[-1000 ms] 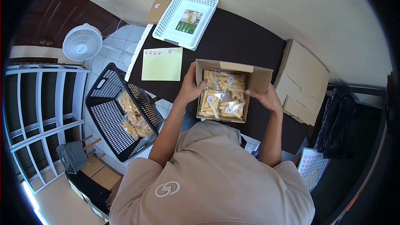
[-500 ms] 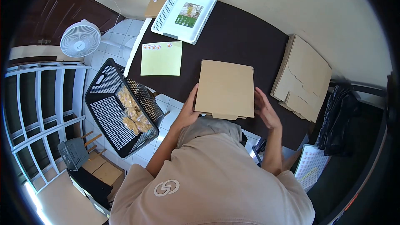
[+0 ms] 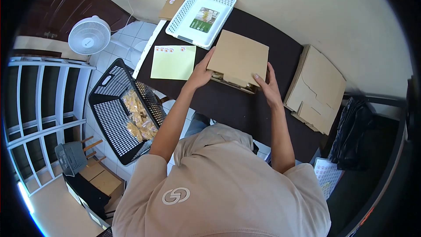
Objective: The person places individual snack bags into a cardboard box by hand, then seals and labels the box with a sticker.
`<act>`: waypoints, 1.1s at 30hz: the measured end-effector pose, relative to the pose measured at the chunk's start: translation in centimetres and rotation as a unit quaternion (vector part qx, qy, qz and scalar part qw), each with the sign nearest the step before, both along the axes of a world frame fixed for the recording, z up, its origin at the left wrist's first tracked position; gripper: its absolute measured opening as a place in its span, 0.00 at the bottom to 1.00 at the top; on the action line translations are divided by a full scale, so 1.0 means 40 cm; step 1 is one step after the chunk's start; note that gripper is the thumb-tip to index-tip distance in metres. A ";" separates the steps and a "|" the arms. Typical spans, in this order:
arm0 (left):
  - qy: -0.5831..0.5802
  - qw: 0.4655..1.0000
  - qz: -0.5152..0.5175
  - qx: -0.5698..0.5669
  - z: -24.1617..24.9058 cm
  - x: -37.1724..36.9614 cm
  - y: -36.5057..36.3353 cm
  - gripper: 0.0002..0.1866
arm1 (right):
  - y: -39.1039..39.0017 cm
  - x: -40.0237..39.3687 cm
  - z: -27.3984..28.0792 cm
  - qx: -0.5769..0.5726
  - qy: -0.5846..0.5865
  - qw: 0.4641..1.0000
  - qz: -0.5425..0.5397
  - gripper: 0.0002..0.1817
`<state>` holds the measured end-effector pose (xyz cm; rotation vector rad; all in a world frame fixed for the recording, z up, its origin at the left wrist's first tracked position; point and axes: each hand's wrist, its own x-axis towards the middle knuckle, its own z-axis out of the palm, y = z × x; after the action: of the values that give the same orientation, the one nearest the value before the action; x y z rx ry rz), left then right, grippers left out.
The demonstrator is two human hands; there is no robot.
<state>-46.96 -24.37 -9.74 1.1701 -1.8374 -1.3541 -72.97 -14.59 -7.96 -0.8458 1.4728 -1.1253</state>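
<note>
A brown cardboard box [image 3: 240, 57] sits on the dark table, its lid slightly raised along the near edge, where something shiny shows in the gap. My left hand [image 3: 201, 71] grips the box's left side. On the right side, my right hand [image 3: 269, 85] holds the near corner, thumb on top of the lid. Left of the box lies a yellow-green sheet [image 3: 173, 62] with a row of small round stickers along its top. Beyond the box, a white perforated basket [image 3: 186, 19] holds a green printed label.
Flattened cardboard boxes [image 3: 318, 87] are stacked at the table's right. A black crate [image 3: 107, 114] with bagged snacks [image 3: 138, 116] stands at the left, below a white fan [image 3: 89, 36]. A small brown box [image 3: 174, 3] lies by the white basket.
The box has moved away from my body, toward the white basket, and its near edge now shows a gap. Both hands have moved forward with it, and my right hand has closed on its corner.
</note>
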 end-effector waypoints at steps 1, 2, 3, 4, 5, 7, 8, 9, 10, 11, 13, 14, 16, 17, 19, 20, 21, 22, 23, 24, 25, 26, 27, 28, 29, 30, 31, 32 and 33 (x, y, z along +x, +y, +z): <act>-0.002 1.000 0.025 -0.009 -0.004 -0.004 -0.006 0.39 | -0.007 0.002 0.003 -0.009 0.045 0.999 0.008 0.51; -0.001 0.999 0.031 -0.010 -0.009 -0.004 -0.002 0.39 | -0.012 0.006 0.005 -0.017 0.089 0.996 0.016 0.51; 0.001 0.999 0.036 -0.025 -0.016 -0.002 0.007 0.38 | -0.013 0.016 0.017 -0.019 0.089 0.996 0.022 0.51; 0.002 0.998 0.040 -0.039 -0.024 0.000 0.018 0.37 | -0.007 0.026 0.028 -0.051 0.196 0.978 0.049 0.49; 0.009 0.997 0.052 -0.050 -0.034 0.000 0.031 0.34 | 0.002 0.039 0.039 -0.081 0.300 0.947 0.076 0.48; 0.015 0.997 0.074 -0.034 -0.041 0.002 0.056 0.33 | 0.019 0.076 0.062 -0.083 0.310 0.944 0.073 0.45; 0.023 0.995 0.092 -0.020 -0.045 0.002 0.068 0.31 | 0.026 0.090 0.066 -0.086 0.322 0.941 0.067 0.42; 0.022 0.995 0.094 -0.018 -0.050 0.003 0.079 0.31 | 0.030 0.097 0.053 -0.084 0.321 0.941 0.069 0.42; 0.026 0.995 0.094 -0.027 -0.055 0.004 0.087 0.30 | 0.034 0.104 0.029 -0.094 0.346 0.931 0.066 0.38; 0.029 0.994 0.095 -0.038 -0.058 0.005 0.094 0.29 | 0.037 0.109 0.013 -0.105 0.370 0.921 0.064 0.34; 0.027 0.994 0.096 -0.040 -0.056 0.006 0.098 0.29 | 0.035 0.116 0.002 -0.106 0.378 0.918 0.060 0.31; 0.025 0.994 0.095 -0.040 -0.056 0.007 0.103 0.28 | 0.037 0.120 0.000 -0.104 0.387 0.914 0.055 0.29; 0.029 0.995 0.096 -0.026 -0.045 0.008 0.111 0.28 | 0.037 0.126 -0.003 -0.103 0.391 0.913 0.056 0.29; 0.034 0.995 0.095 -0.012 -0.040 0.006 0.116 0.28 | 0.039 0.126 -0.004 -0.102 0.396 0.911 0.055 0.28; 0.013 0.994 0.096 -0.044 -0.056 0.004 0.123 0.27 | 0.043 0.126 -0.014 -0.104 0.404 0.907 0.057 0.28; -0.008 0.992 0.096 -0.075 -0.064 0.005 0.126 0.27 | 0.044 0.127 -0.018 -0.107 0.410 0.904 0.059 0.28; -0.008 0.992 0.096 -0.076 -0.064 0.005 0.131 0.27 | 0.046 0.129 -0.018 -0.108 0.410 0.904 0.059 0.28; -0.005 0.993 0.103 -0.054 -0.064 0.003 0.136 0.27 | 0.048 0.133 -0.018 -0.104 0.414 0.902 0.058 0.28; -0.002 0.993 0.110 -0.031 -0.064 0.003 0.140 0.26 | 0.050 0.135 -0.018 -0.100 0.419 0.901 0.057 0.28; -0.002 0.993 0.110 -0.031 -0.064 0.003 0.142 0.26 | 0.051 0.135 -0.021 -0.099 0.419 0.901 0.057 0.28; -0.001 0.993 0.112 -0.028 -0.064 0.004 0.144 0.26 | 0.052 0.135 -0.025 -0.107 0.417 0.901 0.056 0.28; -0.001 0.993 0.114 -0.025 -0.064 0.005 0.145 0.25 | 0.052 0.135 -0.028 -0.114 0.414 0.901 0.056 0.28; -0.001 0.993 0.114 -0.025 -0.068 0.006 0.147 0.25 | 0.053 0.136 -0.030 -0.114 0.414 0.901 0.056 0.28; 0.000 0.993 0.113 -0.025 -0.071 0.008 0.148 0.25 | 0.055 0.138 -0.030 -0.112 0.424 0.897 0.055 0.28; 0.001 0.993 0.111 -0.026 -0.075 0.009 0.148 0.24 | 0.055 0.140 -0.030 -0.109 0.433 0.893 0.054 0.28; 0.001 0.993 0.112 -0.026 -0.073 0.009 0.149 0.24 | 0.054 0.140 -0.031 -0.110 0.433 0.893 0.054 0.28; 0.002 0.993 0.113 -0.030 -0.071 0.008 0.152 0.24 | 0.054 0.139 -0.031 -0.110 0.429 0.895 0.057 0.27; 0.003 0.993 0.114 -0.035 -0.070 0.007 0.155 0.24 | 0.055 0.138 -0.032 -0.110 0.425 0.896 0.060 0.27; 0.003 0.993 0.114 -0.035 -0.073 0.007 0.156 0.24 | 0.056 0.138 -0.032 -0.109 0.425 0.896 0.060 0.27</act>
<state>-46.70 -18.13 -12.66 1.2926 -1.6742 -1.1561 -67.47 -12.34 -9.24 -1.7103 1.9650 -0.8595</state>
